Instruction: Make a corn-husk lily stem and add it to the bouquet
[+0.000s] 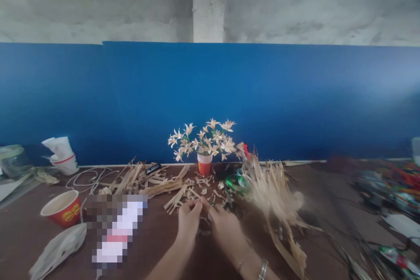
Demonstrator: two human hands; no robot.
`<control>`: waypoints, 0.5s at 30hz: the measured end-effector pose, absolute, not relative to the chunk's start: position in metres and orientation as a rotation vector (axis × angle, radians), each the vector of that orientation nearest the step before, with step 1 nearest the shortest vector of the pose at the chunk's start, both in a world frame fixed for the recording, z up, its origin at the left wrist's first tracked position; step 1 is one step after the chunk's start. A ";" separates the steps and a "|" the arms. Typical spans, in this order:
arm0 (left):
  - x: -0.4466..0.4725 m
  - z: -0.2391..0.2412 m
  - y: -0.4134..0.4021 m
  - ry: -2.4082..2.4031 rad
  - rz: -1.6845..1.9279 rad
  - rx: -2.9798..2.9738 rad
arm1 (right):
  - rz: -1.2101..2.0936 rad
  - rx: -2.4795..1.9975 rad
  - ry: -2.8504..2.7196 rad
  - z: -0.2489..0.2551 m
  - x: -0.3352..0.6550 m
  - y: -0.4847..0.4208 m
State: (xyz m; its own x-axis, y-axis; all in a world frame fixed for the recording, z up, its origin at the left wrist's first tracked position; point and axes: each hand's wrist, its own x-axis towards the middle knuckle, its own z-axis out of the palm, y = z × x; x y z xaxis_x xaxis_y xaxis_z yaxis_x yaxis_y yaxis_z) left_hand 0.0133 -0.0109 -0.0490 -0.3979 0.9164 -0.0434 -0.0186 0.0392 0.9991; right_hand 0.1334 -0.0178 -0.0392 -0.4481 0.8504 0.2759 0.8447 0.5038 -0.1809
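Observation:
My left hand (188, 220) and my right hand (225, 226) meet over the brown table (157, 245), fingers curled and pinched together around something small that I cannot make out. Loose dried straw strips (179, 192) lie just beyond the fingertips. Behind them a small red cup (204, 166) holds a bunch of pale straw flowers (205, 138). A bundle of dried husks (274, 192) sits to the right of my right hand, blurred. My right wrist wears bracelets.
A red paper cup (62, 208) stands at the left, with a white plastic bag (59, 249) in front of it. White cups (62, 154) and a glass jar (13, 159) lie at far left. Green ribbon (236, 181) and colourful clutter (390, 188) lie right. A blue board (229, 96) backs the table.

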 end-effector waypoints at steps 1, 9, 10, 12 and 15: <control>0.012 -0.049 -0.011 1.525 1.460 0.961 | 0.019 -1.439 -2.406 -0.039 0.136 -0.015; -0.028 -0.037 -0.006 1.577 1.308 1.268 | 0.425 -1.495 -2.032 -0.043 0.177 0.012; -0.032 -0.036 -0.006 1.580 1.295 1.316 | 0.514 -1.453 -2.018 -0.043 0.179 0.012; -0.037 -0.035 -0.006 1.588 1.246 1.415 | 0.633 -1.422 -2.028 -0.044 0.179 0.011; -0.034 -0.038 -0.010 1.668 1.033 1.667 | 0.706 -1.409 -2.127 -0.045 0.177 0.006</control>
State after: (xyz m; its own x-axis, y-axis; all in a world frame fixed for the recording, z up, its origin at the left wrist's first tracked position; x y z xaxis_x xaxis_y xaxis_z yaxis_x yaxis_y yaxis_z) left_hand -0.0343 -0.0096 -0.0383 -0.0703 0.9888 0.1313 0.5578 -0.0702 0.8270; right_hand 0.1768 0.0058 -0.0448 -0.3478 0.9306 0.1141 0.6777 0.3336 -0.6553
